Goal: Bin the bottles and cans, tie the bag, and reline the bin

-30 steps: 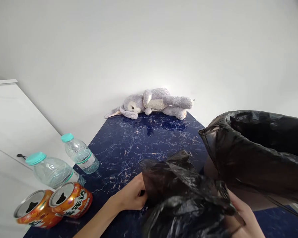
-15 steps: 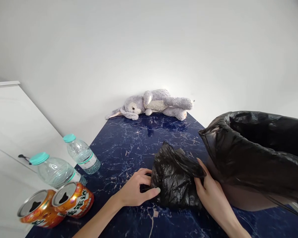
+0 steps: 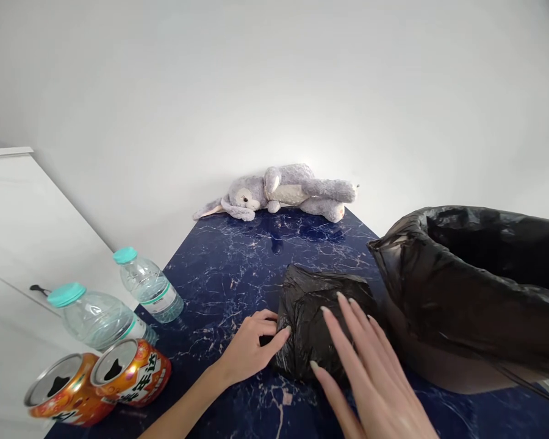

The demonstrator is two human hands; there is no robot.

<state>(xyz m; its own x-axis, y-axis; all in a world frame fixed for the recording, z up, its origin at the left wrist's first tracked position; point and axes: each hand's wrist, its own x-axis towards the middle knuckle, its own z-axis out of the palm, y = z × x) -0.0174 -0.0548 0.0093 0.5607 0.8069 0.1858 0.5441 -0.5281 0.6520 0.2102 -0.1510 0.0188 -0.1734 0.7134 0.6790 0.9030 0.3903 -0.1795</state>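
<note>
A crumpled black plastic bag (image 3: 311, 311) lies on the dark blue marbled table (image 3: 238, 268). My left hand (image 3: 249, 347) pinches the bag's left edge, with its fingers curled against the plastic. My right hand (image 3: 370, 378) lies flat on top of the bag with its fingers stretched out and spread, pressing it down. Just right of the bag stands a bin lined with a black bag (image 3: 476, 292), its mouth wide.
Two orange drink cans (image 3: 100, 384) lie on their sides at the table's near left corner. Behind them lie two plastic water bottles (image 3: 119, 299) with teal caps. A grey plush rabbit (image 3: 279, 192) lies at the far edge against the white wall. A white cabinet (image 3: 13, 244) stands left.
The bag, lifted and bunched a second ago, now lies flattened on the table. My right hand moved from the bag's right side onto its top and spread flat.
</note>
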